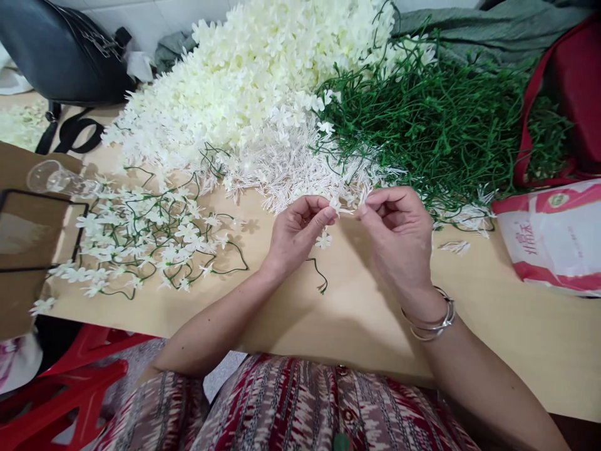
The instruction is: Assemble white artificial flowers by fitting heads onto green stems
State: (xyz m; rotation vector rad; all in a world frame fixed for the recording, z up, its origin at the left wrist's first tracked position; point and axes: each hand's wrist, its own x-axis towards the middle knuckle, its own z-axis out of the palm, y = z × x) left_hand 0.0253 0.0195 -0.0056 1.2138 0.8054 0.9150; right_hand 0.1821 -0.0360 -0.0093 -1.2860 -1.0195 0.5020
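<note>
Above the middle of the table, my left hand [298, 235] pinches a white artificial flower [335, 204] between thumb and fingers. My right hand [402, 235], closed in a pinch, holds thin white stamens [364, 193] close to that flower. Whether the two pieces touch is too small to tell. Below my left fingers a second white flower [323, 239] shows, and a green plastic stem [320, 275] curves down over the table. A heap of white stamens [300, 163] lies just beyond my hands.
White flower heads [263, 81] are piled at the back, with green stems [436, 119] to their right. Flowered stems [159, 232] spread on the left beside a clear plastic cup [56, 178] and cardboard box [32, 232]. A pink-white packet [554, 235], red bag [577, 94] and black bag [66, 56] flank the table.
</note>
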